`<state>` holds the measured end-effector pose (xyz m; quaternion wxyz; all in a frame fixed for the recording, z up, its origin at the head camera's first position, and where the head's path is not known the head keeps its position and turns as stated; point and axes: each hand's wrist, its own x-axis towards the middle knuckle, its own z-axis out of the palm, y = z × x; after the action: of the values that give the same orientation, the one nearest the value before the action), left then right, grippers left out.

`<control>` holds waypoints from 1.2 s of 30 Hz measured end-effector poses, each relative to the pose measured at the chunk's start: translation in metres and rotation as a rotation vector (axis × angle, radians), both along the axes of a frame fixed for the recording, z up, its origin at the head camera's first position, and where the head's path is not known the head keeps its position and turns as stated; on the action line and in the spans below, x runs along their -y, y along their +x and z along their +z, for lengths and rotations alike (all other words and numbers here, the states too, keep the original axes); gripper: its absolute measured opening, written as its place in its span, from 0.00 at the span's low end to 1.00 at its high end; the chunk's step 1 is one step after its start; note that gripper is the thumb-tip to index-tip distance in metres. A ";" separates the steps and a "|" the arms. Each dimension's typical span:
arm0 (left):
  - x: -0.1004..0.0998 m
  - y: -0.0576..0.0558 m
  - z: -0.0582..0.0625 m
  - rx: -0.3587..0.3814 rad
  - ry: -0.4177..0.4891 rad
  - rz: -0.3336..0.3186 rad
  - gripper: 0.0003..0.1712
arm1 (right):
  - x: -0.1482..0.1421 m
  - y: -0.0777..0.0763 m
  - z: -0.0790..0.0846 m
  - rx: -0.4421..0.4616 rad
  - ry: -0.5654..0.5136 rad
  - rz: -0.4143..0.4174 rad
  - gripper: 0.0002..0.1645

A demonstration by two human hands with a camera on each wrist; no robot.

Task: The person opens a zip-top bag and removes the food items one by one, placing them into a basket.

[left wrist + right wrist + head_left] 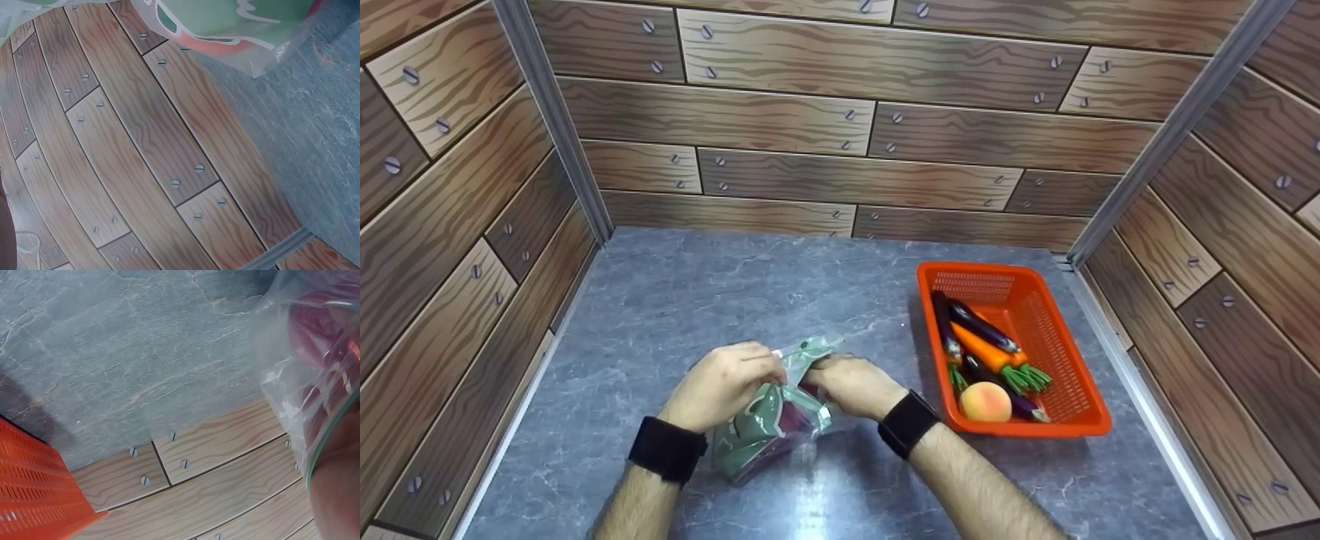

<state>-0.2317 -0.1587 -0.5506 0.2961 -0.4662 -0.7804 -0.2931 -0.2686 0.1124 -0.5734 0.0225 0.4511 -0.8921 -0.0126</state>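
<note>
A green and clear plastic bag (761, 431) stands tilted on the table between the two hands. My left hand (727, 382) pinches its upper edge from the left. My right hand (851, 386) reaches into the mouth from the right, and its fingers are mostly hidden in the head view. Through the clear side, the right wrist view shows a purple-pink thing (312, 332) inside, close to those fingers. Its kind is unclear, and so is whether the right hand grips it. The left wrist view catches only the bag's lower corner (230, 34).
To the right stands an orange-red plastic basket (1069, 360) holding several eggplants (982, 324), carrots (976, 346) with green tops and a peach (985, 403). Wood-patterned walls (870, 112) with metal corner strips enclose the grey marbled table (675, 292).
</note>
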 end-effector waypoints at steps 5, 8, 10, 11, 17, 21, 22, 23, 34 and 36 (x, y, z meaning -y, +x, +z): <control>-0.001 0.000 0.000 0.003 -0.014 0.002 0.13 | -0.002 -0.002 -0.003 -0.007 0.002 -0.007 0.15; -0.003 0.000 0.000 0.014 -0.024 0.005 0.12 | -0.003 -0.002 -0.005 -0.050 -0.004 0.005 0.15; -0.003 0.000 0.000 0.021 -0.024 0.008 0.12 | -0.004 -0.002 -0.006 -0.085 -0.008 0.013 0.13; -0.003 0.000 0.000 0.023 -0.023 0.008 0.13 | -0.004 -0.002 -0.006 -0.099 -0.010 0.017 0.12; -0.004 -0.001 -0.002 0.022 -0.026 0.001 0.13 | -0.007 0.002 -0.006 -0.130 -0.014 0.028 0.07; -0.005 0.000 -0.004 0.024 -0.029 -0.003 0.12 | -0.011 0.006 -0.008 -0.173 -0.013 0.030 0.07; -0.005 0.000 -0.005 0.025 -0.030 0.000 0.12 | -0.012 0.006 -0.008 -0.185 -0.011 0.029 0.07; -0.005 0.001 -0.006 0.025 -0.031 0.003 0.12 | -0.013 0.006 -0.009 -0.195 -0.007 0.030 0.07; -0.007 0.001 -0.006 0.022 -0.007 -0.004 0.15 | -0.019 0.007 0.000 -0.228 0.031 0.087 0.17; -0.006 0.001 -0.005 0.025 -0.004 -0.002 0.14 | -0.021 0.008 0.006 -0.227 0.022 0.092 0.21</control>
<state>-0.2303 -0.1527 -0.5561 0.2852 -0.4639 -0.7841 -0.2977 -0.2604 0.1334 -0.5670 0.1192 0.4872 -0.8621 -0.0722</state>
